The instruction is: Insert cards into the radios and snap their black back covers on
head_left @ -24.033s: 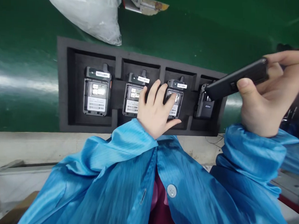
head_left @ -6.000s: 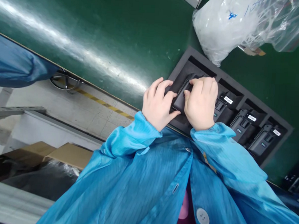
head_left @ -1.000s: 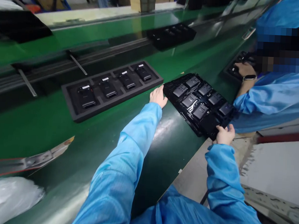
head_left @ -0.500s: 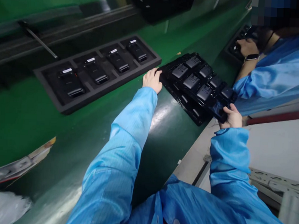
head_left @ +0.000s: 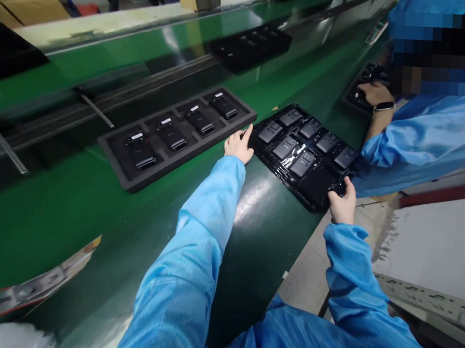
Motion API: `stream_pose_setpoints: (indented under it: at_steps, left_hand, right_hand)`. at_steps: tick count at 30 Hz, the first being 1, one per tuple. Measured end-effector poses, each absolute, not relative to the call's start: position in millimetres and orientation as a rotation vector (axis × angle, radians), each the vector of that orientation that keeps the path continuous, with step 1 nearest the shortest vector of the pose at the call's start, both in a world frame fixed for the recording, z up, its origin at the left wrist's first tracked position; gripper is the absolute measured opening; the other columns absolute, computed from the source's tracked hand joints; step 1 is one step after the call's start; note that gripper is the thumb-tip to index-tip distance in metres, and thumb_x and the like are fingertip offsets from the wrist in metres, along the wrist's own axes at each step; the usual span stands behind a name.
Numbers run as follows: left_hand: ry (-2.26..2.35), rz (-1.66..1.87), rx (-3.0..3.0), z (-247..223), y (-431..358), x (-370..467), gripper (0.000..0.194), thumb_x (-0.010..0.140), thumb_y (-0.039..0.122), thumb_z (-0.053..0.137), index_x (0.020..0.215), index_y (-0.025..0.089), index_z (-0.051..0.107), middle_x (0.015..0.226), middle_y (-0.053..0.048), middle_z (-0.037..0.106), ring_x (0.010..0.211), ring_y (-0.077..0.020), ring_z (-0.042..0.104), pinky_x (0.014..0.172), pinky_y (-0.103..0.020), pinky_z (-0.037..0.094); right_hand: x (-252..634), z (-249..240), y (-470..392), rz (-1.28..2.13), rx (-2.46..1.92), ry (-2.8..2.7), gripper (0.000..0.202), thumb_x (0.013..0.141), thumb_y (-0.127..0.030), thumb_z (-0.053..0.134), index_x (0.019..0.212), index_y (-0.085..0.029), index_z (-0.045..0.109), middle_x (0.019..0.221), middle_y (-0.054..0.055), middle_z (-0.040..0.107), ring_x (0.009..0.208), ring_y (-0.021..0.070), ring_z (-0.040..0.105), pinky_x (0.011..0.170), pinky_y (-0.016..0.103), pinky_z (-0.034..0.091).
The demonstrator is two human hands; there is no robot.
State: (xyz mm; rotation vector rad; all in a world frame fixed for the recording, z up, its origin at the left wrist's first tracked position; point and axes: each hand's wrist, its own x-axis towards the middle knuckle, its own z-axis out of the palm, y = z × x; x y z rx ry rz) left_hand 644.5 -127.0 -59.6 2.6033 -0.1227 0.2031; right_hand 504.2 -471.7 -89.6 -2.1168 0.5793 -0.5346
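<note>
A black plastic tray (head_left: 317, 186) with several dark battery-like packs (head_left: 286, 146) in its pockets lies on the green bench. It rests over another similar tray, whose edge shows beneath. At the left corner of the trays, my left hand (head_left: 238, 144) touches the rim with its fingers stretched and apart. My right hand (head_left: 343, 200) grips the near right corner, thumb on top; the fingers underneath are partly hidden. A grey foam tray (head_left: 186, 164) left of my left hand holds several black handheld devices (head_left: 172, 134) with white labels.
On the right, a co-worker's hand (head_left: 377, 93) with a watch works at another dark tray (head_left: 355, 95). A further black tray (head_left: 255, 45) stands across the bench. A red-edged strip (head_left: 51, 279) and clear plastic bag (head_left: 13, 336) lie at lower left.
The upper plastic tray, tilted and askew before, has come down level over the lower one. My right hand has moved slightly left with its corner. The view has shifted upward.
</note>
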Motion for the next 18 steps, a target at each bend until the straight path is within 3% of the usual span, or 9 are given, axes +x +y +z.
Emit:
stream_pose_setpoints:
  at_steps: [6,11,13,18]
  left_hand:
    - [-0.128,0.167,2.613,-58.9,-124.5,647.6,0.073,0.075,0.021,0.058,0.145,0.035,0.044,0.149,-0.007,0.04,0.137,-0.0308,0.038,0.113,-0.051,0.032]
    - [-0.143,0.169,2.593,-56.2,-120.8,647.7,0.072,0.079,0.016,0.052,0.147,0.033,0.038,0.143,-0.004,0.05,0.134,-0.0265,0.043,0.113,-0.046,0.035]
    - [-0.136,0.178,2.588,-56.1,-120.3,649.9,0.069,0.083,0.016,0.051,0.149,0.027,0.035,0.14,-0.007,0.053,0.13,-0.0262,0.047,0.111,-0.045,0.038]
    - [-0.174,0.216,2.581,-58.0,-119.8,652.0,0.049,0.093,0.031,0.055,0.139,0.017,0.046,0.134,-0.012,0.055,0.126,-0.0256,0.051,0.109,-0.049,0.04]
  right_hand:
    - [506.7,-90.0,-461.0,-0.463,-2.215,0.653,0.084,0.06,-0.033,0.056,0.144,-0.024,0.048,0.122,0.009,0.043,0.125,0.0306,0.039,0.116,0.053,0.023]
    - [501.7,-97.0,-449.0,-0.566,-2.193,0.639,0.085,0.064,-0.032,0.047,0.146,-0.009,0.041,0.142,0.015,0.031,0.137,0.0256,0.033,0.121,0.04,0.023]
    - [499.7,-99.8,-446.7,-0.615,-2.18,0.642,0.083,0.066,-0.03,0.046,0.145,-0.007,0.04,0.145,0.017,0.031,0.141,0.0259,0.03,0.122,0.042,0.021]
    - [498.9,-105.8,-447.2,-0.685,-2.142,0.646,0.067,0.076,-0.029,0.051,0.14,-0.012,0.045,0.15,0.016,0.032,0.143,0.0299,0.028,0.121,0.053,0.019]
